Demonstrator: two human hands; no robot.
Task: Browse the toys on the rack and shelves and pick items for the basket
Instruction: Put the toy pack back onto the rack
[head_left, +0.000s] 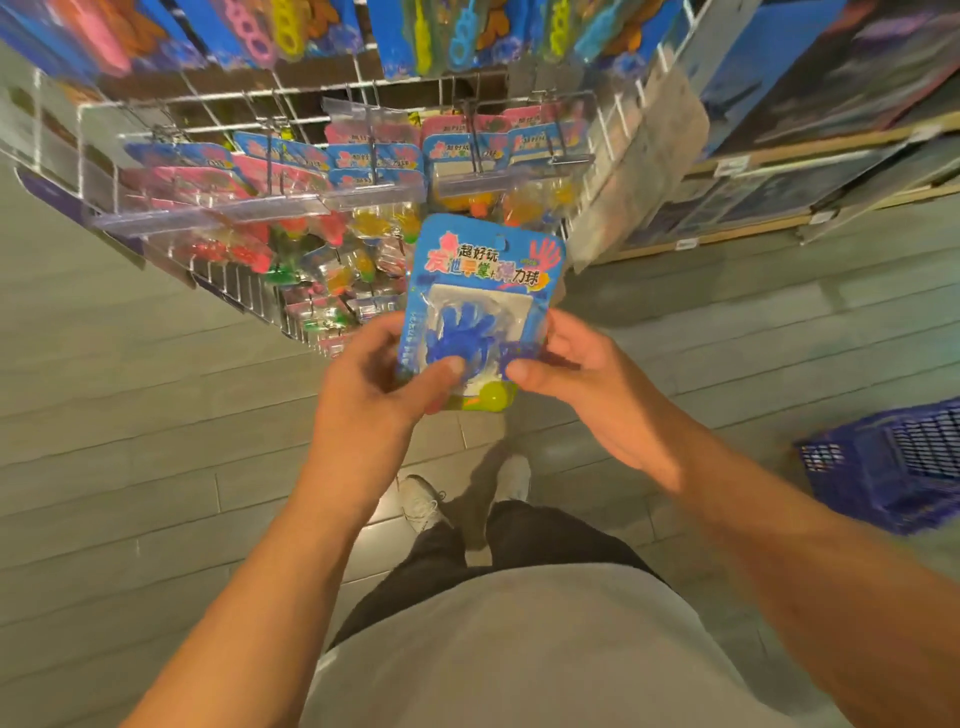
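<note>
I hold a blue carded toy pack (483, 291) upright in front of me, with a blue sticky hand and a yellow-green ball under its clear blister. My left hand (374, 395) grips its lower left edge, thumb on the front. My right hand (576, 374) grips its lower right edge, thumb also on the front. Just beyond the pack stands the wire rack (291, 171) with several similar packs hanging on its hooks. The blue plastic basket (893, 467) sits on the floor at the right, apart from both hands.
Shelves (810, 171) with boxed goods run along the upper right. More bright toy cards (291, 31) hang across the top of the rack. Grey plank floor (130, 415) spreads left and below, with my shoes (467, 493) under the pack.
</note>
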